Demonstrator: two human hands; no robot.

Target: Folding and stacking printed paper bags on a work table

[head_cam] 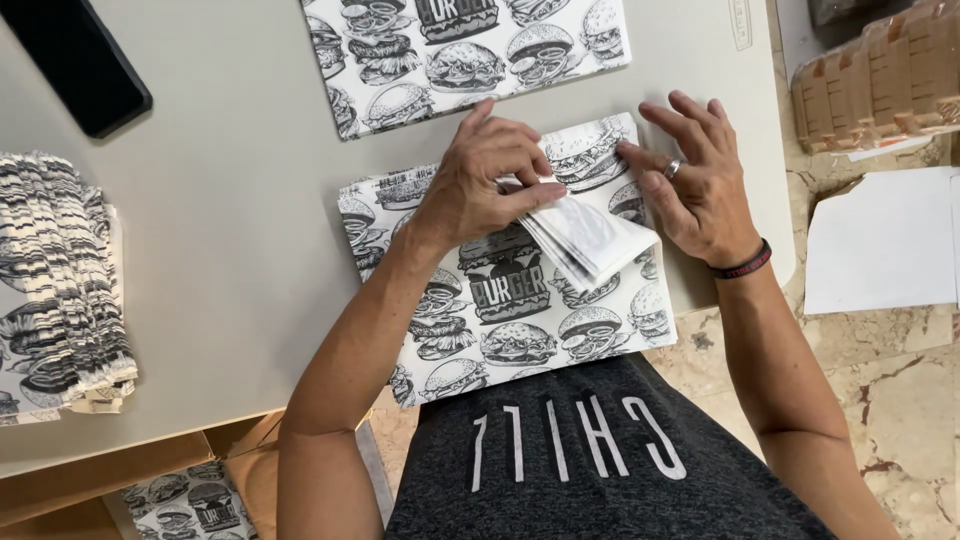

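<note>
A black-and-white paper sheet printed with burger drawings [500, 330] lies flat on the grey table [230, 200] in front of me. My left hand [480, 180] pinches a folded bundle of the same paper [590, 240] between thumb and fingers, holding it over the sheet. My right hand [695, 185] rests with spread fingers on the sheet's far right corner, fingertips touching the paper beside the bundle. A ring and a dark wristband are on that hand.
A second printed sheet [450, 55] lies farther back. A stack of folded printed papers [55, 280] sits at the left edge, and a black phone [75, 60] at the top left. Cardboard trays [880, 80] and white paper [880, 240] lie on the floor to the right; an open box [190, 490] stands below the table.
</note>
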